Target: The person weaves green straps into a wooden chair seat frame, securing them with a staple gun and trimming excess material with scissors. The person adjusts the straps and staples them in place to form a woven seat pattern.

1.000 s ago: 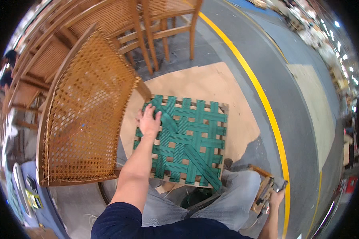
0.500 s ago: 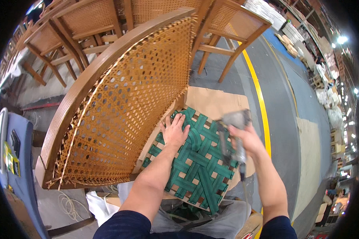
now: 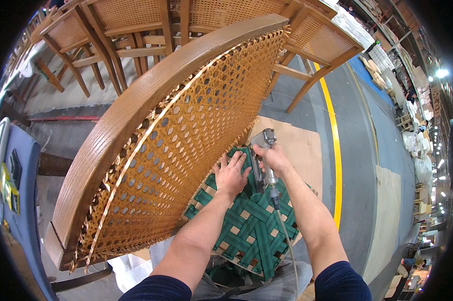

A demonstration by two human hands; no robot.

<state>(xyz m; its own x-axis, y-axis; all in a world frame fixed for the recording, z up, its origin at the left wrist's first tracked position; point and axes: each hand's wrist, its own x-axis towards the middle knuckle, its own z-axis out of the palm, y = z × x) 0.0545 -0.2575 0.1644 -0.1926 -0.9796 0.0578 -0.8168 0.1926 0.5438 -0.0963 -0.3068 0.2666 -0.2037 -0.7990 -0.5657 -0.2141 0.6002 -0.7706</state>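
Note:
A seat frame woven with green webbing (image 3: 246, 226) rests over my lap, in front of a wooden chair back with cane mesh (image 3: 186, 135). Near the seat's far edge, my left hand (image 3: 231, 175) lies on the webbing beside the cane, fingers spread. My right hand (image 3: 275, 160) is wrapped round a grey pneumatic staple gun (image 3: 266, 168), a hose trailing from its handle toward me. The gun stands upright over the far part of the webbing, just right of my left fingers. Its nose is hidden, so contact cannot be told.
Cane-backed wooden chairs (image 3: 141, 30) stand across the far side. Cardboard (image 3: 299, 150) lies beyond the seat, and a yellow floor line (image 3: 332, 145) runs to its right. At the left edge is a blue padded surface (image 3: 23, 155) with small yellow packs.
The staple gun in my right hand has moved left, close to my left hand. My left hand stays on the webbing. The view has shifted, and the chair back appears farther right.

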